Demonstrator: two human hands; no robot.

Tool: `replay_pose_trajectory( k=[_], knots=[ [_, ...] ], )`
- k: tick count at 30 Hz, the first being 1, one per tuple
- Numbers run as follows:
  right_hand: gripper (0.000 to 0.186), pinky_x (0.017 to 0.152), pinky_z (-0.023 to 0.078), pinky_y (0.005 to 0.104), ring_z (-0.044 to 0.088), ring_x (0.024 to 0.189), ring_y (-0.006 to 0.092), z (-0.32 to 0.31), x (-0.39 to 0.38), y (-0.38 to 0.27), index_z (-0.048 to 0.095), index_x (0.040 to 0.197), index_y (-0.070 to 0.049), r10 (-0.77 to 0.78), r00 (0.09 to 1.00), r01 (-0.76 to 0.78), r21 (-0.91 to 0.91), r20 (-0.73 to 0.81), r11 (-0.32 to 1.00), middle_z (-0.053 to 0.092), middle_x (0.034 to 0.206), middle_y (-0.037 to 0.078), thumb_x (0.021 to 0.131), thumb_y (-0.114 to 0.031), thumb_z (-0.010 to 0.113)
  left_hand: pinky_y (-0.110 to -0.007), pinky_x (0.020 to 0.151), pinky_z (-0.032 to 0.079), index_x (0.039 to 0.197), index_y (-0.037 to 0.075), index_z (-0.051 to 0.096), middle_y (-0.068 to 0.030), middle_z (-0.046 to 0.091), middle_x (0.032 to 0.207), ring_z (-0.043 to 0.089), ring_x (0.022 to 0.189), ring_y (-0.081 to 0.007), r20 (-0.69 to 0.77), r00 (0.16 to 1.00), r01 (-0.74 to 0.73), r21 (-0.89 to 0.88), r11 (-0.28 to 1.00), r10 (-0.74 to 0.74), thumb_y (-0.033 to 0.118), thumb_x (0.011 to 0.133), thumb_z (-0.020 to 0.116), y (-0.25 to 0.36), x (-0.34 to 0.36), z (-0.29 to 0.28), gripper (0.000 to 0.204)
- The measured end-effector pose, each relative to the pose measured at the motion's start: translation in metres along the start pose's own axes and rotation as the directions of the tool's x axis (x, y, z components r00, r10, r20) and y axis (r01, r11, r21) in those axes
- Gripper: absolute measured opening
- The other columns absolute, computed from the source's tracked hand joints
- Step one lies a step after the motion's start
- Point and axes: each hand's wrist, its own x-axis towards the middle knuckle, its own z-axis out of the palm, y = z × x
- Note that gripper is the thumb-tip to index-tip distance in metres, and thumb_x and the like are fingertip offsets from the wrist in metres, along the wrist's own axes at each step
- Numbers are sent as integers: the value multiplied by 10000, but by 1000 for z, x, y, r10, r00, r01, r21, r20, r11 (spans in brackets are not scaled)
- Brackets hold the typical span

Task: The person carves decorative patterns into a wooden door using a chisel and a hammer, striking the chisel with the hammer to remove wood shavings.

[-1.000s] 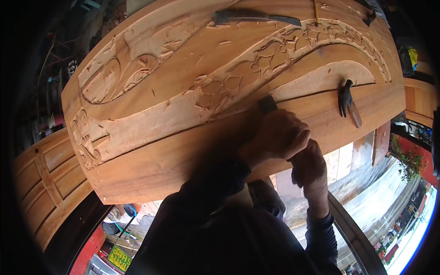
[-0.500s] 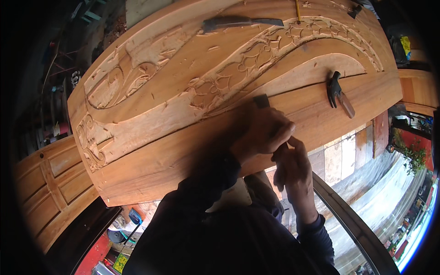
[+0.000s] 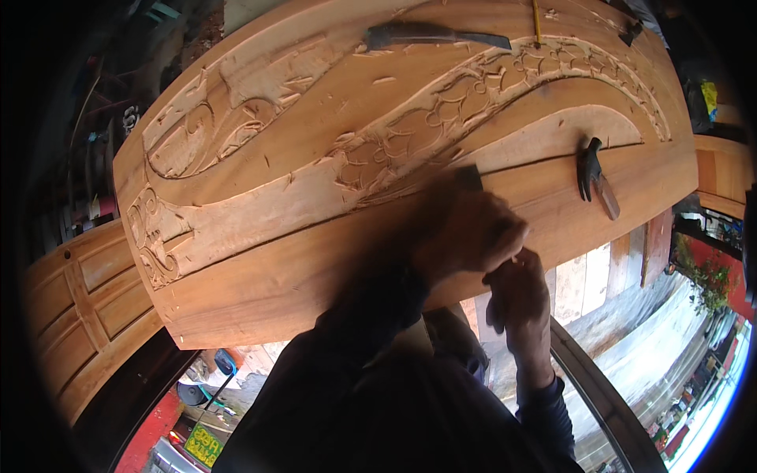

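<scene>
My left hand, somewhat blurred, is closed round a dark, flat-ended tool whose square end juts past the knuckles. Just below it my right hand is closed, its upper fingers close against the left hand; what it grips is hidden. Both hands are over the near part of a large carved wooden panel. Beyond them a carved band of leaf shapes curves across the wood, with shavings along it. To the right lies a claw hammer with a dark head and wooden handle.
Across the panel's far part lies a long dark tool with a flat blade, beside a thin yellow stick. A panelled wooden door stands at left. Light boards show below the panel's right edge, with a plant farther right.
The panel and the things on it appear shifted a little to the right in the view. Both hands remain close together; the left hand with its tool is more blurred.
</scene>
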Motion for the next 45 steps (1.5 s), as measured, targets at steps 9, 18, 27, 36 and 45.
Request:
replay_pose_trajectory(
  k=[9,18,27,36,45],
  knots=[
    [231,499,385,223,507,589,47,-3,2,-10,590,1276,-15,56,998,-58,-190,-16,980,634,897,52,1052,-55,554,-475,596,492,627,129,597,-129,577,621,607,612,-352,52,999,17,-84,996,-12,278,885,561,1,-3,-2,299],
    [196,478,378,231,507,554,63,-24,22,3,620,1207,8,-293,946,324,-402,138,856,634,845,39,1060,-111,571,-489,618,479,632,91,563,-132,540,603,585,612,-370,-157,974,-151,73,986,161,262,883,580,2,9,14,304],
    [234,484,380,237,519,581,57,-7,1,-26,610,1263,13,8,993,11,-156,116,988,598,839,34,1053,-73,553,-462,608,467,652,74,538,-148,523,606,567,601,-374,-60,997,-43,-5,999,43,212,877,574,0,-8,7,266],
    [265,510,396,229,530,609,43,-10,13,-1,606,1285,-1,68,998,-68,-152,-6,986,648,859,38,1025,-22,559,-453,602,465,669,82,539,-136,527,615,560,607,-358,10,998,-64,-16,998,64,235,864,579,-6,1,7,252],
    [230,646,535,378,698,765,283,-23,-10,1,657,1249,-39,-284,932,357,-424,226,832,706,986,153,1026,-92,643,-473,698,516,756,61,635,-123,670,793,658,761,-320,-155,950,-232,231,945,271,228,924,605,38,-34,-14,238]
  ],
)
